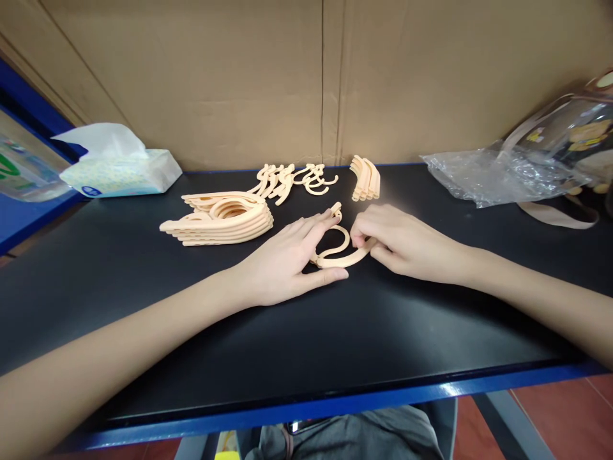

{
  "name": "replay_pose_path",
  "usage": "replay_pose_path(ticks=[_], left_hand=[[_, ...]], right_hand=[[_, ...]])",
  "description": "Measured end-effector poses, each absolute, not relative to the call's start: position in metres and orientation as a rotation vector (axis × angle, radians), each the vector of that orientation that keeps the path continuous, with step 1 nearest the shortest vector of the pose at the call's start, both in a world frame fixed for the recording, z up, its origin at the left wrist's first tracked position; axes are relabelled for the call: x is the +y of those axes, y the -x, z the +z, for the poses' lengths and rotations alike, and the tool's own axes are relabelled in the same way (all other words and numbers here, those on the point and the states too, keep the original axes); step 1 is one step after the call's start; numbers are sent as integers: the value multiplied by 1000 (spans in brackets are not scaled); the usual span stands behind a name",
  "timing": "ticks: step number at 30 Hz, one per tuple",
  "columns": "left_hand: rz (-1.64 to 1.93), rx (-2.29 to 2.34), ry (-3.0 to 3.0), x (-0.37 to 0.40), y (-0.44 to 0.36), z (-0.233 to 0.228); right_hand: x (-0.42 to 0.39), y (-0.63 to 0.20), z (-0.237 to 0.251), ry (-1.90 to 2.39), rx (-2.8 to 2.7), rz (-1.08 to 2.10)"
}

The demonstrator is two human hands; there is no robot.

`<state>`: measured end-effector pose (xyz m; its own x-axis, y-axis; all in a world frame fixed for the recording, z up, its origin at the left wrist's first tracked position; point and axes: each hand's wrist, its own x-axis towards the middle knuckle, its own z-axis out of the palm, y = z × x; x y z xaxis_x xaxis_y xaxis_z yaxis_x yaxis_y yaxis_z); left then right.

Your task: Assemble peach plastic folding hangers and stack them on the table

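A cream plastic clothes hanger (pixel 338 260) lies on the black tabletop between my hands, its curved hook part showing. My left hand (pixel 292 259) rests flat over the hanger's left side, fingers stretched out and thumb apart, hiding part of it. At the hanger's right end, my right hand (pixel 402 243) has its fingers curled in and closed on the curved arm. To the left is a stack of folded hangers (pixel 225 223). Behind my hands lie several loose hanger hooks (pixel 313 177) and short curved pieces (pixel 278 182). Curved hanger arms (pixel 366 179) sit together farther right.
A tissue pack (pixel 122 169) stands at the back left, near a clear plastic container (pixel 29 160). At the back right lie a crumpled clear plastic bag (pixel 479 172) and a transparent bag with a strap (pixel 560 214). Brown cardboard (pixel 249 83) walls the back; a blue edge (pixel 306 412) runs along the front.
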<state>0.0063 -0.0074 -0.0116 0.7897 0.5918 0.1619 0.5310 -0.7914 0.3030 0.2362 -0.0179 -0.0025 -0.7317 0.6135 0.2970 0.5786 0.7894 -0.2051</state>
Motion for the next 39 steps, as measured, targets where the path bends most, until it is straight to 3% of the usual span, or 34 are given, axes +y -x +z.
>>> replay_pose_path(ticks=[12,21,39], left_hand=[[303,947,-2811,-11,-7,-7],[285,933,-2875,-11,-8,-7],[557,983,-2859,-5,-7,-13]], right_hand=[[-22,-240,3,1231,-2577,-167],[-22,-237,4,1326,-2562,-155],[-19,-236,-5,1178,-2648,-283]])
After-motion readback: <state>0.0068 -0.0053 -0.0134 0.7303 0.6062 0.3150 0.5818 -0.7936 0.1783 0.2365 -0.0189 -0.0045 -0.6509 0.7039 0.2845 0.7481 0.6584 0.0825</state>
